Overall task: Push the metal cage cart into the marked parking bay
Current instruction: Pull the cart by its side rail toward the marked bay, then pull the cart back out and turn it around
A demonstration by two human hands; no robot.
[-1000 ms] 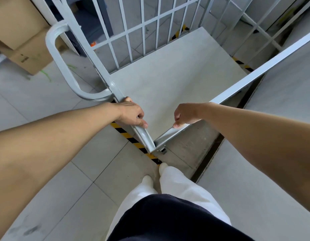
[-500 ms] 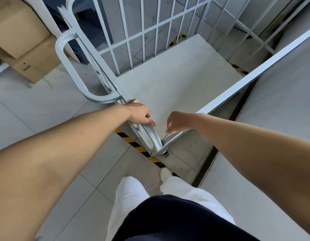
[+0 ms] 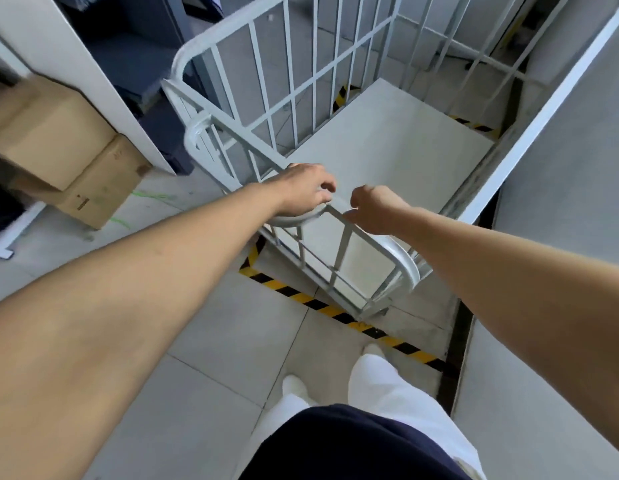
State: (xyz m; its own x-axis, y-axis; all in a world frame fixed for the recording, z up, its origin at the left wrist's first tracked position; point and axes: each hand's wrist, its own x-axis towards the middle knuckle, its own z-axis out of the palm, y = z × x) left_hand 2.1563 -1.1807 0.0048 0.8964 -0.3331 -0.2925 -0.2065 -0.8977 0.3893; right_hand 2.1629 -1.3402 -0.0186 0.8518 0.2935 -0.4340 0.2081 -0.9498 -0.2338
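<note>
The cart [image 3: 387, 150] is painted pale-grey metal, smooth with a soft sheen; its tube handle [image 3: 405, 261] is glossier. The floor [image 3: 214, 341] is matt grey tile, slightly scuffed. The boxes [image 3: 51, 133] are dull brown cardboard. The tape [image 3: 301, 297] is worn. The trousers [image 3: 381, 386] are white cloth.

Pale grey floor tiles [image 3: 232, 341] were lit evenly. Cardboard boxes [image 3: 58, 140] were stacked at the left beside a white panel [image 3: 76, 64]. A plain grey wall [image 3: 561, 202] was seen at the right.

The cage cart [image 3: 387, 150] stands ahead, over the floor tape [image 3: 336, 311]; boxes [image 3: 58, 143] lie left.
</note>
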